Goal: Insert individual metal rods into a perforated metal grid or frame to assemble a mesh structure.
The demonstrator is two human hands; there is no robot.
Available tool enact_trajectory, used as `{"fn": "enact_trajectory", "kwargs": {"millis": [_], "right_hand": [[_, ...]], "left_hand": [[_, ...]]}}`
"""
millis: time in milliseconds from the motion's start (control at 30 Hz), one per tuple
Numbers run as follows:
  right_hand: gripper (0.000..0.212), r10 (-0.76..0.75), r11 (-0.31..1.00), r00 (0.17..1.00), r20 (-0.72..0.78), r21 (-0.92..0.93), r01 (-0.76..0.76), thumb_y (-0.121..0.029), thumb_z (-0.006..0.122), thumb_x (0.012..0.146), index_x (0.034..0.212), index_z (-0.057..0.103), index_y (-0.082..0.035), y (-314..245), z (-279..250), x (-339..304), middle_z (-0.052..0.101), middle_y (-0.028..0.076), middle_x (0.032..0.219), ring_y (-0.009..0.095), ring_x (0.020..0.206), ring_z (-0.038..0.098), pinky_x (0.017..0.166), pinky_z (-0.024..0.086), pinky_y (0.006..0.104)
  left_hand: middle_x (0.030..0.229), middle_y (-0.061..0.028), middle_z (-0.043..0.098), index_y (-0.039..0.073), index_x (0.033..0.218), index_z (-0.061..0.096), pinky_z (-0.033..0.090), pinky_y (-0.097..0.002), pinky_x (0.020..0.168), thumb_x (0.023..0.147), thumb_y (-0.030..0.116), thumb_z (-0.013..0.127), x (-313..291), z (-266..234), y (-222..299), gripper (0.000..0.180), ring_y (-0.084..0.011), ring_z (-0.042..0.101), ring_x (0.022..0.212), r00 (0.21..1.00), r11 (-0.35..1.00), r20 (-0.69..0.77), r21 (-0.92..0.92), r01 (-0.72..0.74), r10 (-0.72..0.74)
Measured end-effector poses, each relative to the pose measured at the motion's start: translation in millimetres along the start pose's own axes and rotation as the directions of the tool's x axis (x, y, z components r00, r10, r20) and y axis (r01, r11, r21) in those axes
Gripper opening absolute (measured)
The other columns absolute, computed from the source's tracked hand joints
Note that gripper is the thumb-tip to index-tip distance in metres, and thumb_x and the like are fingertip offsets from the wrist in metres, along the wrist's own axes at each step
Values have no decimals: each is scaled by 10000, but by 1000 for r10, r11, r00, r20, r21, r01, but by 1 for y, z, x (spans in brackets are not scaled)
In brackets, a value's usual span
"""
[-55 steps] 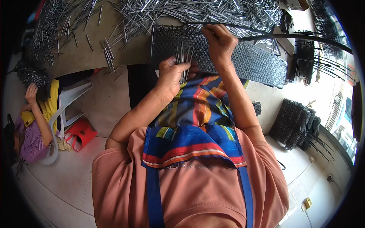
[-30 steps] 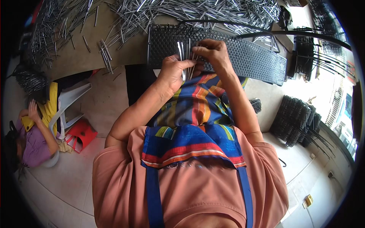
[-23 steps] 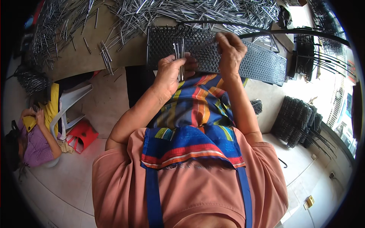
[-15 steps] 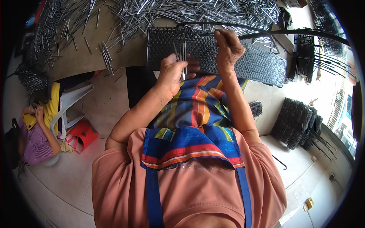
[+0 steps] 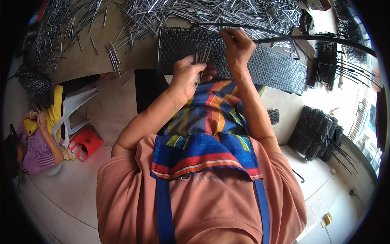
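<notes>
Rods (image 5: 202, 55) gripped by the left hand (image 5: 187, 74) are slim, silvery, the right hand (image 5: 239, 46) pinched.

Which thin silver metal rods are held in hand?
The small fanned bundle pinched in the left hand; the heaped rods lie loose on the brown tabletop.

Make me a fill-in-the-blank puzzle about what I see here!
Slim silver metal rods are gripped by the person's ____ hand.
The salmon-pink shirt lies under plain cloth apron straps coloured ____.
The boxy object near the white plastic chair is coloured ____.

Missing words: left; blue; red.
</notes>
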State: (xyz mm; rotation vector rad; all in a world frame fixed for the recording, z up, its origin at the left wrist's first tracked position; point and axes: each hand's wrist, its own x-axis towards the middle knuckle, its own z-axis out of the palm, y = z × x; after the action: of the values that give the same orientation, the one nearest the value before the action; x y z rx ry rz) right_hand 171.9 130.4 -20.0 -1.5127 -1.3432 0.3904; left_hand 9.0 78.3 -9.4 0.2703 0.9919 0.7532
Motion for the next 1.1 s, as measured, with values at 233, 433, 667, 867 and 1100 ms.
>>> {"fn": "enact_trajectory", "kwargs": {"millis": [233,433,667,867,1100], "right_hand": [[161,-73,871,972,222,-462,170,-192,712,827,855,729,-35,-13,-4,-4,667,98,785,222,630,656,582,478,310],[134,385,915,836,391,-48,-400,-127,706,830,773,686,-8,-10,-26,-19,611,24,640,84,567,531,523,402,260],[64,576,652,794,196,475,-591,-49,696,838,786,672,-21,-10,-37,-11,563,-28,626,42,515,445,477,318,201],[53,-22,985,993,-113,167,41,9,736,781,804,695,-14,5,-27,0,615,-10,702,44,635,527,575,407,193],[57,-59,998,998,3,-33,59,1,752,764,786,700,-10,-1,-23,7,629,28,683,60,637,551,590,444,222]], "left_hand": [[925,-150,701,1,987,633,581,-331,650,890,-11,563,4,-3,-2,120,-229,697,775,1000,997,10,-82,-4,5],[893,-132,703,1,972,650,565,-294,629,879,-35,555,-1,11,2,138,-205,698,751,997,998,78,-67,14,-8],[952,-135,702,12,1091,630,584,-329,663,930,51,536,3,11,-1,190,-217,705,794,1000,999,9,-39,19,-19],[894,-119,698,22,1048,615,547,-299,611,921,52,501,0,13,-5,174,-188,690,737,999,998,-41,57,-8,10],[919,-115,698,7,1072,634,565,-304,660,929,35,517,3,10,-8,187,-194,688,767,1000,998,-6,62,11,-11]]}}
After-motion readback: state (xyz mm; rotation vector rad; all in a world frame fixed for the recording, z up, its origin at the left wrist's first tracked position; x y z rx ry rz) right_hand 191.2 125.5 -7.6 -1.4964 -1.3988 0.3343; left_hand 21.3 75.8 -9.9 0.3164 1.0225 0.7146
